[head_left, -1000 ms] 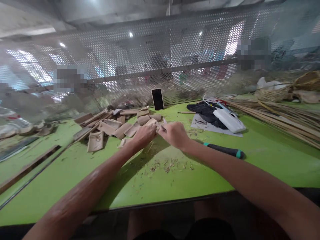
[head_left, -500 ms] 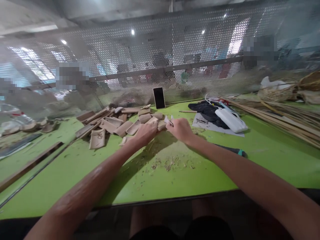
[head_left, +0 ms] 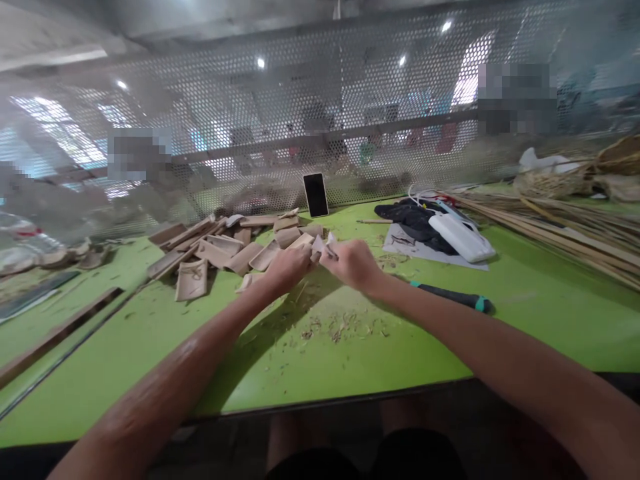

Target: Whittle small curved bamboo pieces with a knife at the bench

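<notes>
My left hand (head_left: 293, 261) is closed over the workbench, gripping a small bamboo piece mostly hidden by the fingers. Right beside it, my right hand (head_left: 354, 262) is closed on a small whitish pointed thing (head_left: 331, 241), whose kind I cannot make out. The two hands nearly meet, with the whitish thing close to the bamboo piece. Just left of and behind my left hand lies a pile of cut, curved bamboo pieces (head_left: 244, 259). Fine shavings (head_left: 343, 327) are scattered on the green tabletop (head_left: 390, 360) below the hands.
A phone (head_left: 315, 195) leans against the perforated metal screen (head_left: 280, 143). Right of my hands lie a black-and-teal handle (head_left: 453, 295), dark cloth (head_left: 410, 217), a white power bank (head_left: 463, 238) and long bamboo strips (head_left: 555, 233). A wooden bar (head_left: 60, 333) lies left. People sit beyond the screen.
My right hand has moved slightly left, closer to my left hand, bringing the whitish thing with it. More of the black-and-teal handle shows behind my right forearm. The view has shifted a little.
</notes>
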{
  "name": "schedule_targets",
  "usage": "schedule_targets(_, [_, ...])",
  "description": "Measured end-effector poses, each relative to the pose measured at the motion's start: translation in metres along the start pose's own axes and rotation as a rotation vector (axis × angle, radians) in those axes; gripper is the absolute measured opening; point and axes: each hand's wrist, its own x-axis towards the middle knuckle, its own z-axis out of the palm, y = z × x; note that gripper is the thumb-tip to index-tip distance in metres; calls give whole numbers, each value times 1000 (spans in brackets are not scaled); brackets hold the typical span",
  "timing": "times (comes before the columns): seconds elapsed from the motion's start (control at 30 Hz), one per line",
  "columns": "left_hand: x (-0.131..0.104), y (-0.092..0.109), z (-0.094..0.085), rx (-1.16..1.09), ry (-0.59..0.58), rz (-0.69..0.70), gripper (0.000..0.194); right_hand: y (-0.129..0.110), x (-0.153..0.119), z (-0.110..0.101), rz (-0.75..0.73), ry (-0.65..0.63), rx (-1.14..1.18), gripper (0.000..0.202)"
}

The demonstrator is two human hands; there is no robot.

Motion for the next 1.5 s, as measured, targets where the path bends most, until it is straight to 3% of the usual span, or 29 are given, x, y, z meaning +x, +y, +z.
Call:
schedule_targets(0.1, [-1, -3, 3, 0, 37, -12, 33, 0, 0, 1, 123, 24, -50, 32])
schedule_targets(0.27, [-1, -5, 4, -19, 25, -16, 31, 0, -1, 1, 9, 18, 20, 32])
schedule_targets(0.4, [-1, -2, 0, -16, 23, -31, 35, 4, 1, 2, 122, 39, -25, 33])
schedule_targets(0.53, [-1, 1, -5, -18, -13, -21, 30, 6, 2, 3, -11, 46, 31, 32])
schedule_targets(0.7, [0, 0, -2, -12, 27, -26, 36, 6, 1, 2, 76, 44, -10, 31])
schedule_targets(0.83, [2, -4, 3, -26, -9, 31, 30, -2, -1, -1, -106, -8, 83, 31])
schedule_targets(0.97, [3, -2, 2, -44, 38, -10, 35, -5, -1, -3, 6, 41, -2, 32])
schedule_targets(1.13, [2, 0, 1, -19, -21, 11, 32, -8, 0, -9, -110, -65, 29, 30])
schedule_targets(1.27, [2, 0, 2, -7, 31, 0, 37, -6, 2, -14, -19, -79, -20, 30])
schedule_targets(1.4, [2, 1, 1, 7, -7, 40, 30, -4, 2, -14, -145, -126, 22, 30])
schedule_targets(1.5, [2, 2, -1, 6, 19, 21, 35, -3, 2, -15, -35, -122, -16, 30])
